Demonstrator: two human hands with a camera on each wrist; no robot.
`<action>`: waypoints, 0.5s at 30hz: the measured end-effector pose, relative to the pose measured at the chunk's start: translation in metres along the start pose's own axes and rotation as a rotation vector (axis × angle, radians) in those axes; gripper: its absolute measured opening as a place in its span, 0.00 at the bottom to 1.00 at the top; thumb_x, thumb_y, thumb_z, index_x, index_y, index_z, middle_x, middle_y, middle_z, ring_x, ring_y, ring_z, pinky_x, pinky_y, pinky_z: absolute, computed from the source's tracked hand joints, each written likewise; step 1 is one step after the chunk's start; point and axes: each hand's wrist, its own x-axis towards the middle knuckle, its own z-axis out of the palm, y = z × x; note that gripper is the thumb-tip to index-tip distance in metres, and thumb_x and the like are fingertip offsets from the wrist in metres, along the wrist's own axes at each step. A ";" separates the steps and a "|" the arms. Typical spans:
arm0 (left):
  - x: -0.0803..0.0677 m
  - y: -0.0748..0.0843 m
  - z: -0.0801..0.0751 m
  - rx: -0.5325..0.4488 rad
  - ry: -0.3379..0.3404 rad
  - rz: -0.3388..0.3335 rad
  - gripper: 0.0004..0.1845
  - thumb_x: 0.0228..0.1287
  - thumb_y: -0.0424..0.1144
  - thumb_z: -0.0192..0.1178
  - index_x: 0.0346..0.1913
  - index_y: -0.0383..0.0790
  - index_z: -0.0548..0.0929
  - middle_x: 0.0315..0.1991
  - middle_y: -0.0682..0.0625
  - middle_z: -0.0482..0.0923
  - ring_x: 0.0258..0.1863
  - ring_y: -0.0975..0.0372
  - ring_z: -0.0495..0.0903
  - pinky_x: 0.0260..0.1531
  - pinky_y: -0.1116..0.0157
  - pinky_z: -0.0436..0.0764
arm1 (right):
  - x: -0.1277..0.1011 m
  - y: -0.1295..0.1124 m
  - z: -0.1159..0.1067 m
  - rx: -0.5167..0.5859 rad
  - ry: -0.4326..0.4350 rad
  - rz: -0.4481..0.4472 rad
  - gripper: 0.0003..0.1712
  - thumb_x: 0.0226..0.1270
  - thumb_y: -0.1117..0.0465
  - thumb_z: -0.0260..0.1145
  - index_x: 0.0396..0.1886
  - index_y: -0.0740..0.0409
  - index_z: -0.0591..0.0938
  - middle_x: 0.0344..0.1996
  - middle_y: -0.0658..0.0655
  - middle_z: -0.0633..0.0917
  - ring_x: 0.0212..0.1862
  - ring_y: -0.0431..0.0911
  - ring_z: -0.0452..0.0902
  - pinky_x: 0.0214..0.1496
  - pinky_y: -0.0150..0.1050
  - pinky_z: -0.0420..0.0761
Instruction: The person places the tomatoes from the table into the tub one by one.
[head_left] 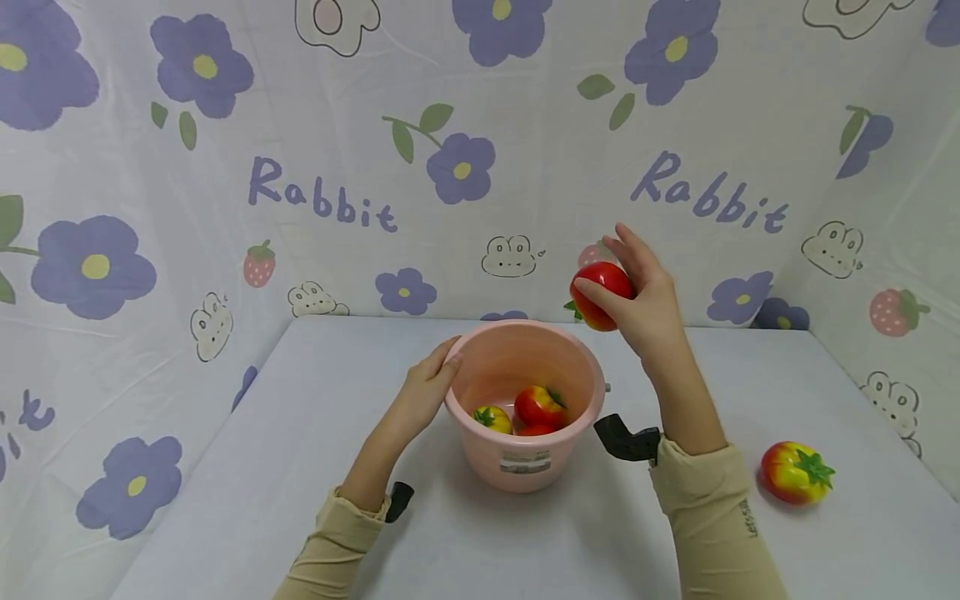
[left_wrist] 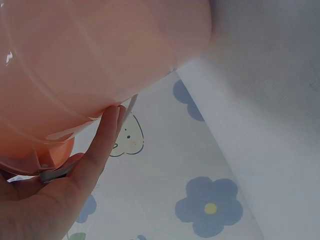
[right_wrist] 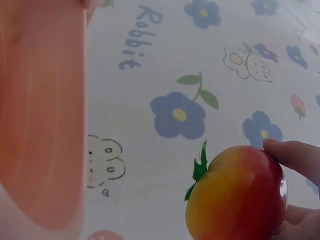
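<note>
A pink plastic bucket (head_left: 480,457) stands upright on the table. My left hand (head_left: 422,392) grips its left rim, thumb over the edge; in the left wrist view the fingers (left_wrist: 102,137) lie along the outer wall beside a grey handle end (left_wrist: 52,175). Up and right of the bucket, my right hand (head_left: 648,304) pinches a red and yellow toy tomato (head_left: 602,296) with green leaves between thumb and fingers. In the right wrist view this tomato (right_wrist: 237,195) is apart from the bucket wall (right_wrist: 45,125). Inside the bucket lie a red tomato (head_left: 538,407), a yellow one (head_left: 492,419) and a partly hidden red one (head_left: 537,431).
Another red and yellow toy tomato (head_left: 795,473) with green leaves lies on the white table (head_left: 247,500) at the right, beside my right sleeve (head_left: 716,525). A printed cloth (head_left: 525,108) with flowers and rabbits hangs behind the table and along its sides.
</note>
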 end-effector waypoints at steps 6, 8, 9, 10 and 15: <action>-0.001 0.001 0.000 -0.002 -0.003 -0.003 0.28 0.76 0.53 0.42 0.75 0.50 0.61 0.74 0.48 0.62 0.74 0.50 0.63 0.67 0.44 0.69 | 0.001 -0.007 0.012 0.005 -0.012 -0.024 0.50 0.62 0.58 0.70 0.78 0.38 0.53 0.75 0.47 0.65 0.75 0.53 0.60 0.68 0.52 0.73; -0.001 0.002 0.000 -0.004 -0.004 -0.003 0.28 0.76 0.53 0.42 0.75 0.50 0.61 0.74 0.48 0.62 0.74 0.50 0.62 0.67 0.44 0.69 | 0.001 -0.010 0.017 0.002 -0.022 -0.028 0.49 0.62 0.58 0.70 0.78 0.38 0.54 0.74 0.47 0.65 0.74 0.52 0.61 0.68 0.51 0.74; -0.001 0.002 0.000 -0.005 -0.005 -0.003 0.28 0.76 0.53 0.42 0.75 0.50 0.61 0.74 0.48 0.62 0.74 0.50 0.62 0.67 0.44 0.69 | 0.001 -0.011 0.019 0.004 -0.029 -0.028 0.49 0.62 0.58 0.70 0.78 0.38 0.54 0.74 0.47 0.65 0.74 0.52 0.61 0.67 0.52 0.75; -0.001 0.001 0.000 -0.004 -0.006 -0.002 0.28 0.76 0.53 0.42 0.75 0.50 0.61 0.74 0.48 0.62 0.74 0.50 0.62 0.67 0.44 0.68 | 0.001 -0.013 0.021 0.002 -0.037 -0.029 0.49 0.62 0.58 0.70 0.78 0.38 0.54 0.74 0.47 0.65 0.74 0.53 0.61 0.67 0.52 0.75; -0.002 0.002 0.001 -0.001 -0.004 -0.004 0.28 0.76 0.53 0.42 0.75 0.49 0.61 0.74 0.47 0.62 0.74 0.50 0.62 0.67 0.44 0.69 | 0.000 -0.019 0.031 0.021 -0.082 -0.034 0.49 0.62 0.58 0.70 0.77 0.38 0.55 0.74 0.46 0.66 0.73 0.52 0.62 0.66 0.51 0.76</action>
